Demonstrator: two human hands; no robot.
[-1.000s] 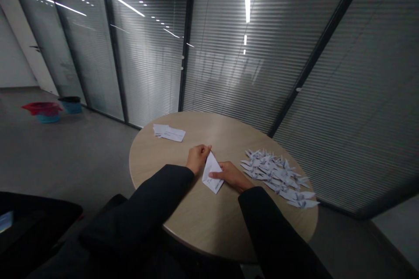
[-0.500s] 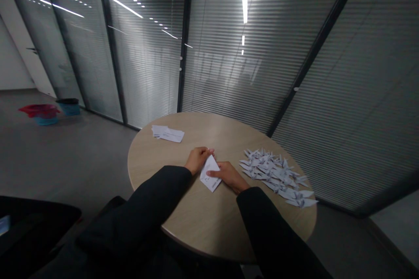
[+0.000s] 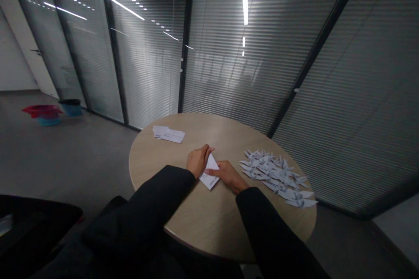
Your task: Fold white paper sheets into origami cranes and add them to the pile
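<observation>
A folded sheet of white paper (image 3: 209,181) with printed text lies between my hands over the middle of the table. My left hand (image 3: 198,161) is closed at the paper's upper left edge, its fingers near the pointed top. From the right, my right hand (image 3: 229,175) grips the paper, the thumb lying across its face and the other fingers hidden behind it. Right of my hands, many folded paper cranes (image 3: 275,174) lie in a cluster. A small stack of white paper pieces (image 3: 169,134) rests at the table's back left.
The round wooden table (image 3: 209,235) stands close to a glass wall with blinds (image 3: 229,74). On the floor at the left are a bin with a red liner (image 3: 46,114) and a blue bin with a dark liner (image 3: 71,107). A black chair (image 3: 39,213) is at lower left.
My left hand has shifted slightly over the paper and covers more of its left side. The paper has turned a little, and my right hand keeps its grip.
</observation>
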